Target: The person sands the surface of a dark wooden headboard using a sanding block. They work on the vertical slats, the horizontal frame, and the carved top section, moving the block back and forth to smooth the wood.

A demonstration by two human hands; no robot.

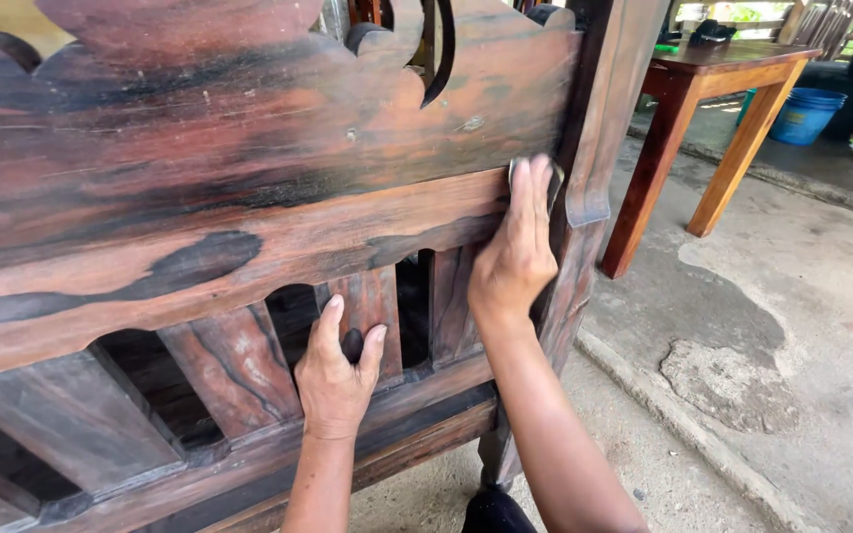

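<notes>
Here the right hand presses a small grey sanding pad flat against the dark reddish wooden bench back, close to where its broad horizontal rail meets the upright post. The fingers lie stretched out over the pad, pinning it to the wood, so only its upper edge shows above the fingertips. Lower down, the left hand grips one of the slanted slats beneath the rail, thumb on one side and fingers curled round the other, clenched on the wood. The bench back stands upright on a concrete floor. Well apart, behind the post, an orange-brown wooden counter stands with a blue bucket just beyond its legs.
</notes>
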